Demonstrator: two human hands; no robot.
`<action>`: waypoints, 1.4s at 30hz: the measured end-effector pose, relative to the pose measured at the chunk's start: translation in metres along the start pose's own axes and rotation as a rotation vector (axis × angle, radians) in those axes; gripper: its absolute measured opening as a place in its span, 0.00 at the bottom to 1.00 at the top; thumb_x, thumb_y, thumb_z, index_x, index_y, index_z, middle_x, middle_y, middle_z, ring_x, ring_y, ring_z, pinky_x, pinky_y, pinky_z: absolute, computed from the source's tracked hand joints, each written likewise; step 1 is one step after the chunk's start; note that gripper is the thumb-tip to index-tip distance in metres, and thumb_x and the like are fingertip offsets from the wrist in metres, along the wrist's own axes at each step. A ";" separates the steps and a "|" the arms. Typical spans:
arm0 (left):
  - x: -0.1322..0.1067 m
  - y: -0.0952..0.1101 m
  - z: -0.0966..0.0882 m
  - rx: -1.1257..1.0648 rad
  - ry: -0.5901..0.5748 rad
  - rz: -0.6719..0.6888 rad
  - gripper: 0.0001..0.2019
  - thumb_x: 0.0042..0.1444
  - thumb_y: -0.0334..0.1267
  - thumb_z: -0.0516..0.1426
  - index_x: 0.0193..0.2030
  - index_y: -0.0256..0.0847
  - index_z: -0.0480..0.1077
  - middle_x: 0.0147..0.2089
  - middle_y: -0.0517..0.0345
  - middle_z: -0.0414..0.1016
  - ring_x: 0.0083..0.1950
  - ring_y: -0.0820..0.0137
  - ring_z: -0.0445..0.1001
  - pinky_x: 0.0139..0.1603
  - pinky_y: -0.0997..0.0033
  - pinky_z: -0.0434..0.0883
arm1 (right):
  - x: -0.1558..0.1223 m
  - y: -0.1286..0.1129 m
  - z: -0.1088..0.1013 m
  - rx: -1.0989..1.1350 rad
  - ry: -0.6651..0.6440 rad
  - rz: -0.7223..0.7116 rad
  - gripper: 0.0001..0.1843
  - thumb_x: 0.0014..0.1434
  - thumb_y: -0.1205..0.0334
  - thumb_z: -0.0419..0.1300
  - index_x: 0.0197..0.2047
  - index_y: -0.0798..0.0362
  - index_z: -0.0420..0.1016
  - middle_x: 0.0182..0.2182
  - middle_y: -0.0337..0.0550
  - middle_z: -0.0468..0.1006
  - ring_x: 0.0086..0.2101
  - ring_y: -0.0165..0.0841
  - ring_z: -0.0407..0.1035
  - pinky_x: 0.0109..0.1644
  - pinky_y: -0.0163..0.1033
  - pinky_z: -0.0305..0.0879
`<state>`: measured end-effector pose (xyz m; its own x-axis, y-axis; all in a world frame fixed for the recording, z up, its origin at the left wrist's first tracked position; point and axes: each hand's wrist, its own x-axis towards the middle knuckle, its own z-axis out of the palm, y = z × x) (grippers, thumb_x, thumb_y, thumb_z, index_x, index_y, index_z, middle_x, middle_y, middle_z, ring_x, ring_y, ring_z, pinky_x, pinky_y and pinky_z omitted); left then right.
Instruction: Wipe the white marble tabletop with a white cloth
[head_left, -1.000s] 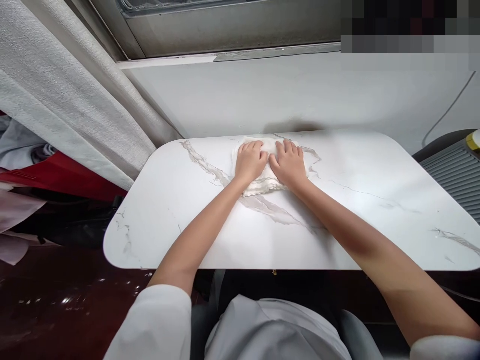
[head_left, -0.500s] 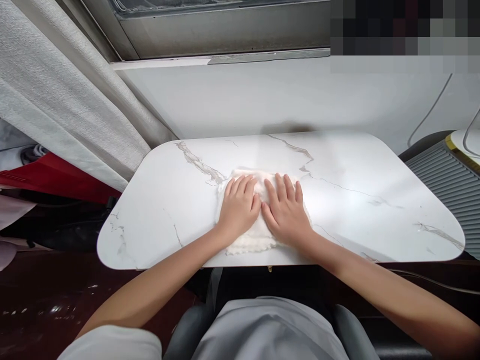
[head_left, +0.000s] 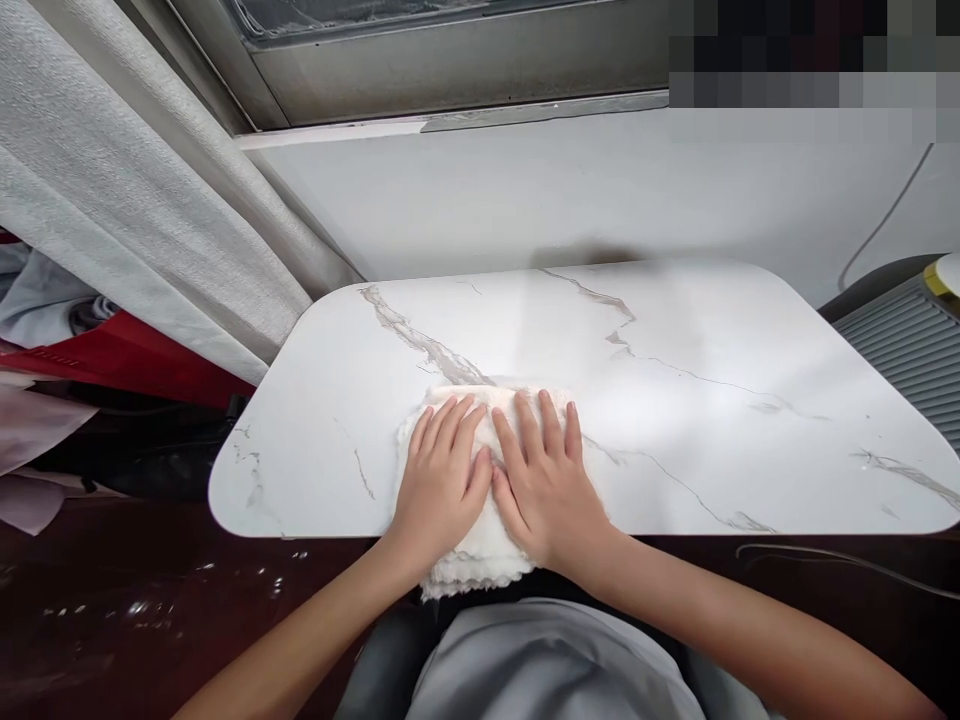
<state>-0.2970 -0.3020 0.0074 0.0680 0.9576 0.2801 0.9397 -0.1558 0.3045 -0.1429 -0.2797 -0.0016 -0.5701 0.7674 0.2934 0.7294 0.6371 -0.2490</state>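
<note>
White marble-patterned tabletop with rounded corners [head_left: 750, 450] is sitting against a plain white wall [head_left: 487, 200]; long pale-grey woven curtain [head_left: 135, 170] is hanging at left. Folded cream-white fluffy cloth with scalloped edges [head_left: 480, 550] is lying at the table's near edge, partly overhanging toward the lap. Left hand [head_left: 442, 475] and right hand [head_left: 551, 490] are both pressing flat on it, fingers spread, nothing gripped, thumbs close together. Step in hand, my read: wiping, at the near end of a stroke. Any further stroke is calling for flat palms, even pressure, overhang kept from slipping off.
</note>
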 end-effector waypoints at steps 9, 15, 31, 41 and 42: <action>0.022 -0.017 -0.003 -0.008 0.003 0.010 0.18 0.65 0.37 0.45 0.58 0.44 0.66 0.62 0.50 0.72 0.66 0.60 0.66 0.71 0.49 0.59 | 0.024 -0.002 0.006 -0.044 -0.015 -0.064 0.33 0.67 0.56 0.46 0.71 0.64 0.57 0.67 0.69 0.56 0.67 0.66 0.45 0.65 0.78 0.36; 0.051 -0.029 0.001 0.001 0.008 0.013 0.17 0.63 0.36 0.45 0.55 0.45 0.67 0.60 0.52 0.73 0.64 0.60 0.67 0.69 0.52 0.60 | 0.053 0.009 0.015 -0.040 -0.010 -0.048 0.33 0.66 0.56 0.46 0.70 0.64 0.58 0.67 0.67 0.58 0.67 0.63 0.47 0.67 0.73 0.35; 0.200 -0.071 0.039 -0.071 0.085 -0.015 0.15 0.58 0.33 0.49 0.49 0.44 0.70 0.54 0.53 0.77 0.58 0.62 0.71 0.65 0.62 0.61 | 0.182 0.081 0.041 0.075 0.150 0.278 0.24 0.64 0.62 0.46 0.60 0.61 0.66 0.64 0.57 0.64 0.66 0.47 0.50 0.70 0.54 0.42; 0.232 -0.086 0.047 -0.074 0.090 -0.080 0.16 0.58 0.35 0.49 0.51 0.43 0.71 0.55 0.52 0.75 0.58 0.59 0.70 0.65 0.58 0.61 | 0.220 0.112 0.051 0.169 0.143 0.244 0.27 0.62 0.59 0.46 0.61 0.57 0.67 0.61 0.53 0.68 0.63 0.46 0.55 0.69 0.55 0.43; 0.234 -0.088 0.047 -0.077 0.084 -0.080 0.17 0.58 0.35 0.49 0.52 0.43 0.71 0.56 0.51 0.75 0.58 0.58 0.70 0.64 0.58 0.62 | 0.222 0.116 0.051 0.195 0.148 0.232 0.27 0.61 0.59 0.46 0.60 0.56 0.68 0.60 0.52 0.69 0.62 0.45 0.56 0.69 0.54 0.44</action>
<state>-0.3478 -0.0528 0.0036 -0.0373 0.9446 0.3262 0.9124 -0.1010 0.3968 -0.2045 -0.0316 -0.0122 -0.3258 0.8838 0.3358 0.7392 0.4595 -0.4924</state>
